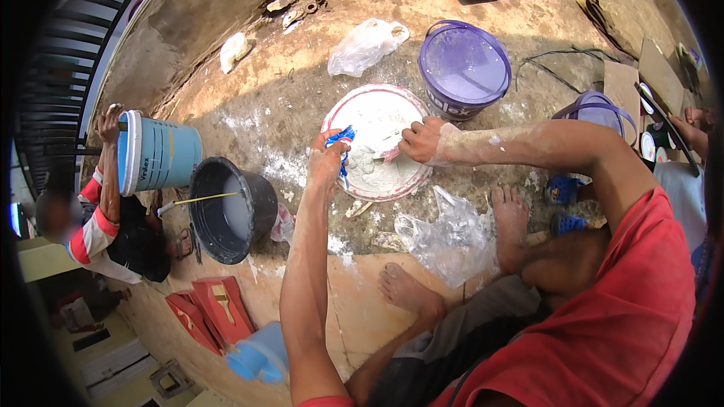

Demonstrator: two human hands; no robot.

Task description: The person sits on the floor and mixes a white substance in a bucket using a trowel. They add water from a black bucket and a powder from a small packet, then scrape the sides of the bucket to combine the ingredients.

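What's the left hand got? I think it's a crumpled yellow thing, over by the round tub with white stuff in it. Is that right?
Not quite: the crumpled thing is mostly blue, not yellow, as the head view shows. The left hand does hold it by the round tub with white stuff in it.

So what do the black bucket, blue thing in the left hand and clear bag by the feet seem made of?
Black bucket: probably dull plastic; thick moulded rim. Blue thing: perhaps plastic film; crumpled, finish unclear. Clear bag: thin, glossy plastic; wrinkled, transparent.
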